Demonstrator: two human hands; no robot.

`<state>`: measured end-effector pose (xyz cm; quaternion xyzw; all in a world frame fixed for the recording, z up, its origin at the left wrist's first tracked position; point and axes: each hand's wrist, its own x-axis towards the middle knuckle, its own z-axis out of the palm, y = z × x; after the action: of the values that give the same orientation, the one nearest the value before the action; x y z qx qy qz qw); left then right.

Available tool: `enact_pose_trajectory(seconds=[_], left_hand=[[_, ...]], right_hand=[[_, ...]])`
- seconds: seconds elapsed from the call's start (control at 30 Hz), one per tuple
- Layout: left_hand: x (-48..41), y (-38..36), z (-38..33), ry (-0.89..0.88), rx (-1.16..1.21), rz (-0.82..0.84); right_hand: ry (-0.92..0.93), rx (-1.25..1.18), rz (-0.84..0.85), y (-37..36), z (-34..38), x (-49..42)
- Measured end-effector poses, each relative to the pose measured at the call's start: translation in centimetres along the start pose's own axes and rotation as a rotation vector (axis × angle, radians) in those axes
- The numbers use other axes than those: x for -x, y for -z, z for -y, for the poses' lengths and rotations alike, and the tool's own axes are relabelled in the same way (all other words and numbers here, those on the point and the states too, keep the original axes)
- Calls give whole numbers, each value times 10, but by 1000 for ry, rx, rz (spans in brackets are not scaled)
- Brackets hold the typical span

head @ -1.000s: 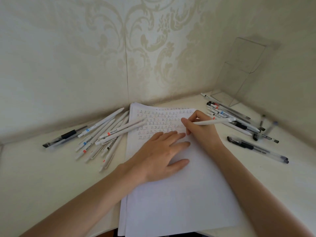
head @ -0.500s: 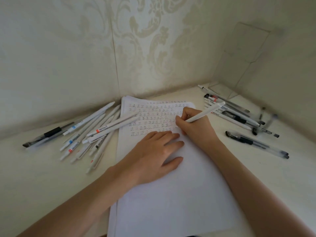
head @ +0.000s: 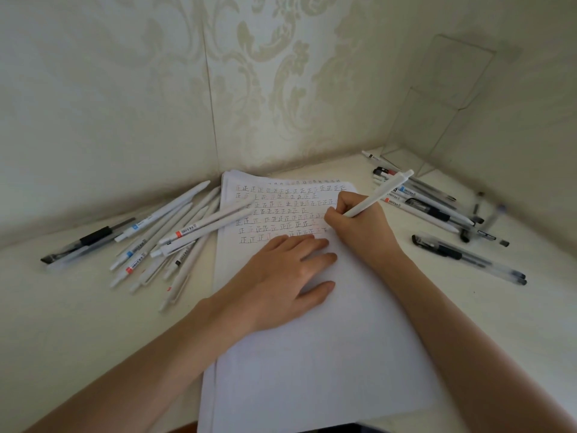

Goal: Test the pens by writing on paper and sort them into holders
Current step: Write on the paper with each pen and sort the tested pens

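Observation:
A stack of white paper [head: 312,354] lies in front of me, its top part filled with rows of small written marks. My right hand [head: 359,226] grips a white pen [head: 379,193] in writing position, tip down at the end of the lowest rows; the tip itself is hidden by my fingers. My left hand [head: 281,276] lies flat on the sheet, fingers spread, just below the written rows. A heap of white pens [head: 175,235] lies left of the paper, two of them resting across its edge. Another group of white and clear pens [head: 431,204] lies to the right.
A clear acrylic stand [head: 437,110] is in the back right corner against the wall. Two black-grip clear pens [head: 468,257] lie apart at the right, and a black-grip pen [head: 87,240] at the far left. Patterned walls close off the back and right.
The pen in my right hand has swung from lying nearly flat to a steeper writing angle. The view shifted slightly; my left hand stays flat on the paper.

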<state>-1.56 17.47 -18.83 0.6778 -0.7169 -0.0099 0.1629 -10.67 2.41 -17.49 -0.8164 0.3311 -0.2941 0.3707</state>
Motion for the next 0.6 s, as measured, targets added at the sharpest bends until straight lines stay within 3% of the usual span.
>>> enact_pose_trajectory(seconds=[0.6], left_hand=[[1, -2, 3, -20, 39, -19]], right_hand=[[-14, -16, 46, 1, 2, 3]])
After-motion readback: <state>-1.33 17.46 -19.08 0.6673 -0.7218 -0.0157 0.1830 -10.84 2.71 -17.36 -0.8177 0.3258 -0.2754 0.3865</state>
